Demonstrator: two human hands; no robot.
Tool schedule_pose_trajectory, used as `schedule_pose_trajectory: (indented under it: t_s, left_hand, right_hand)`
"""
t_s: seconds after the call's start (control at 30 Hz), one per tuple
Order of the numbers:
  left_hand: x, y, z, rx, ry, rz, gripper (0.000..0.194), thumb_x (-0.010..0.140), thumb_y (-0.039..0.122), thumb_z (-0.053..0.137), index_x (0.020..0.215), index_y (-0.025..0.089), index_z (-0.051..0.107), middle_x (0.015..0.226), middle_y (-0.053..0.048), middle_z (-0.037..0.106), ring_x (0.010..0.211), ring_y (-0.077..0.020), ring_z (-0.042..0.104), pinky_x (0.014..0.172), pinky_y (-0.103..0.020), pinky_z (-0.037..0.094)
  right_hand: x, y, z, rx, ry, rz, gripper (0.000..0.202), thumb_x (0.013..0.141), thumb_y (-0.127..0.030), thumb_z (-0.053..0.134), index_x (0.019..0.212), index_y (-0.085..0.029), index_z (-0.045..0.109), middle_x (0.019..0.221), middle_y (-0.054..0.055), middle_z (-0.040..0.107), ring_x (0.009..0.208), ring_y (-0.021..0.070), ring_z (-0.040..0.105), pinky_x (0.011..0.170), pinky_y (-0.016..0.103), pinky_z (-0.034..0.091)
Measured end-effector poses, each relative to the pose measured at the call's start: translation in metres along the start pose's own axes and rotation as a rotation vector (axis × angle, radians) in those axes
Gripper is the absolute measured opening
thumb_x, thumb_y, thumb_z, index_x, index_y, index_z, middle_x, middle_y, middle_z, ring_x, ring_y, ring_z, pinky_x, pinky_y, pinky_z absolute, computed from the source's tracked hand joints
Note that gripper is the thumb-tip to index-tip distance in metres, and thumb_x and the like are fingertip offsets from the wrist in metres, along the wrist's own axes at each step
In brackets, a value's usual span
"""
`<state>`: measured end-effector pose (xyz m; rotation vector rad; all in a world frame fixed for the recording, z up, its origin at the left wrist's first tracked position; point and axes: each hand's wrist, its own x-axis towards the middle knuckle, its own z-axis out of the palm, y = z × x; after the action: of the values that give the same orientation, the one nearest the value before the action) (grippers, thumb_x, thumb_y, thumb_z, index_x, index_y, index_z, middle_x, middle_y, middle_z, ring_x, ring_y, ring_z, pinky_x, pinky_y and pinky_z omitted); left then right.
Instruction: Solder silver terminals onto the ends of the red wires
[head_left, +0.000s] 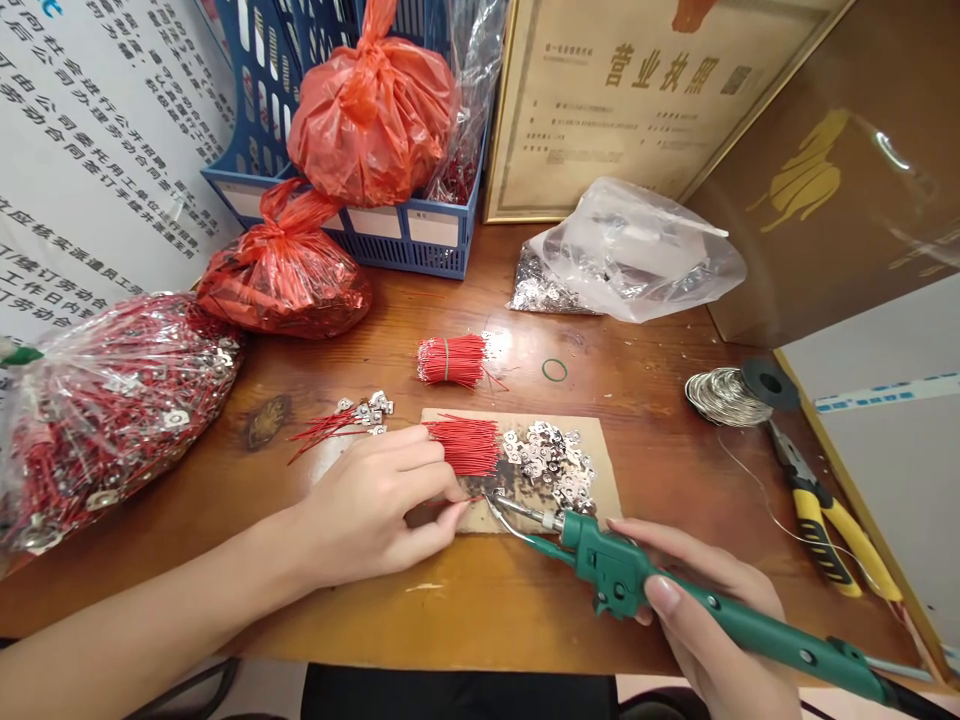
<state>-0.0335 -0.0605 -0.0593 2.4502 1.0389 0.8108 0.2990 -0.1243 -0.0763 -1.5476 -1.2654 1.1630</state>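
My left hand [397,495] pinches a short red wire [472,499] over a piece of cardboard [604,450]. In my right hand [712,600] is a green soldering iron [615,570], its metal tip close to the wire's end and a small metal tab; whether they touch I cannot tell. Loose red wires [465,445] lie in a row on the cardboard beside my left fingers. To their right is a pile of small silvery metal tabs [555,460]. Wires with tabs on their ends [337,425] lie beyond my left hand.
Behind the cardboard lies a banded red wire bundle [451,360] and a green rubber band [554,370]. A solder spool [731,392] and yellow-black pliers [825,530] are at right. Filled bags [120,400] stand at left, with a blue rack [405,245] and a clear bag [637,255] behind.
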Motion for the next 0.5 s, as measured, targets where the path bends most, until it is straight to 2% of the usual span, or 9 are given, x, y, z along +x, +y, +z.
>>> schedule_pose_trajectory:
  t_s: [0.13, 0.5]
  left_hand:
    - [-0.0002, -0.0006, 0.0009, -0.004, 0.002, -0.005, 0.014, 0.098, 0.013, 0.066, 0.086, 0.020, 0.070, 0.076, 0.001, 0.065, 0.069, -0.0154, 0.049, 0.067, -0.031, 0.037]
    - [-0.0010, -0.0012, 0.0015, -0.007, 0.007, 0.010, 0.014, 0.098, 0.012, 0.067, 0.086, 0.018, 0.071, 0.075, 0.001, 0.063, 0.070, -0.0159, 0.049, 0.067, -0.032, 0.036]
  right_hand:
    - [0.0019, 0.0036, -0.0035, -0.015, -0.035, -0.021, 0.030, 0.088, -0.048, 0.083, 0.112, -0.031, 0.090, 0.090, 0.009, 0.084, 0.058, 0.0212, 0.070, 0.053, 0.028, 0.059]
    - [0.0019, 0.0019, -0.0035, -0.083, -0.033, -0.099, 0.029, 0.091, -0.047, 0.080, 0.113, -0.030, 0.090, 0.098, 0.009, 0.085, 0.064, 0.0229, 0.075, 0.052, 0.027, 0.060]
